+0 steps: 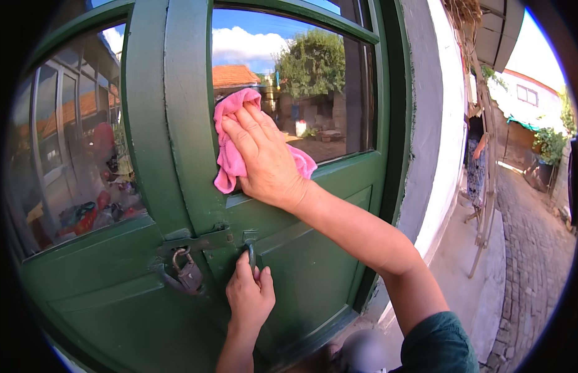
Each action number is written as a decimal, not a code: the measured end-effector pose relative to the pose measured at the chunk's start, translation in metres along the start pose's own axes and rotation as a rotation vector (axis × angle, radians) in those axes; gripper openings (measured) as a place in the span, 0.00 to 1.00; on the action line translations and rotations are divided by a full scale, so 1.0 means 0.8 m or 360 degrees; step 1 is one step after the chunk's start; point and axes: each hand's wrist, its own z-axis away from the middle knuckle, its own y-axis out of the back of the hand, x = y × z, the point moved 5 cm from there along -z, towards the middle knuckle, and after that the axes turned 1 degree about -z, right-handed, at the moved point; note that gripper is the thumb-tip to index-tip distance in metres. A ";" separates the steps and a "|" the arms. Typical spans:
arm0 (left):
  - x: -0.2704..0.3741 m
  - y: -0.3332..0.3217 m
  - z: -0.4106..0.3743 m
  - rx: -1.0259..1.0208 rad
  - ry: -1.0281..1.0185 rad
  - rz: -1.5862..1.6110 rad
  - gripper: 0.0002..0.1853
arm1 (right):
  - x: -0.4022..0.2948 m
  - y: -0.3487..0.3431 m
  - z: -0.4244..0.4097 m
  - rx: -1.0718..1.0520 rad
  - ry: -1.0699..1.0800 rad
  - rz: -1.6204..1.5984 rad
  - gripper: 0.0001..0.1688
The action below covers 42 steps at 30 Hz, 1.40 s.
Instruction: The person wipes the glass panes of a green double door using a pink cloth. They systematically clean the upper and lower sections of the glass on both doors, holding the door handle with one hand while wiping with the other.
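My right hand point(268, 156) presses a pink cloth point(230, 156) flat against the lower left corner of a glass pane point(326, 107) in a green door point(312, 275). The cloth sticks out on both sides of the hand and laps over the frame. Below it, my left hand point(250, 289) is closed around the door's metal pull handle point(251, 254). Left of that hand, an old padlock point(190, 276) hangs from the metal hasp point(195, 243) where the two door leaves meet. The pane reflects trees, a tiled roof and sky.
A second glazed leaf point(79, 154) is on the left, with bags and other things visible in its glass. To the right are a white wall point(449, 116), a leaning wooden ladder-like frame point(489, 154), a person point(476, 158) standing behind it, a concrete step point(475, 279) and a brick-paved path point(526, 242).
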 end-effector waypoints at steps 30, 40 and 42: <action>0.005 -0.004 0.006 0.0282 0.0069 -0.0304 0.22 | 0.332 0.157 -0.004 0.0683 -0.0501 0.0232 0.13; 0.000 0.000 0.004 0.0297 -0.0059 -0.0080 0.20 | 0.309 0.150 0.066 0.0225 -0.0804 0.0174 0.23; -0.002 -0.014 -0.001 0.0181 0.0054 0.0085 0.19 | 0.312 0.158 0.117 0.0156 -0.0763 0.0305 0.25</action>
